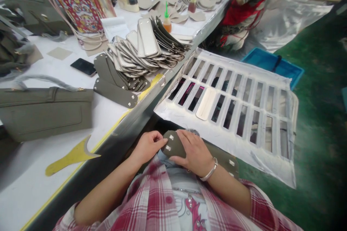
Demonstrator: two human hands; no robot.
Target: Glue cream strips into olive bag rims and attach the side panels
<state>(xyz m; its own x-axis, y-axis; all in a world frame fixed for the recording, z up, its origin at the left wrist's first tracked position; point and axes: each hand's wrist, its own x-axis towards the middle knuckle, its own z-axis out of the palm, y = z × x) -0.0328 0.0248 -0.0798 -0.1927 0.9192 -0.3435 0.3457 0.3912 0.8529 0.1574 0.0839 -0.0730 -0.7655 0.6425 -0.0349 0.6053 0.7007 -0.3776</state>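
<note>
A grey-green leather panel (173, 144) with rounded ends and small white squares near its ends lies in front of my body, above my lap. My left hand (148, 146) is closed in a pinch at the panel's left end, thumb against the edge. Across the panel rests my right hand (193, 153), fingers over the far edge and thumb by the near edge, gripping it. Part of the panel is hidden beneath this hand and forearm. Similar dark panels (115, 92) lie fanned on the table to the left, beside a heap of pale-faced pieces (148, 39).
A white slotted frame (179, 113) stands ahead right, one pale strip (206, 104) across it. On the table (27, 187) are a handbag (48, 112), a yellow template (70, 155), a phone (83, 67) and glue bottles (167, 25). Another person (244, 7) sits beyond; a blue tray (287, 70) is behind the frame.
</note>
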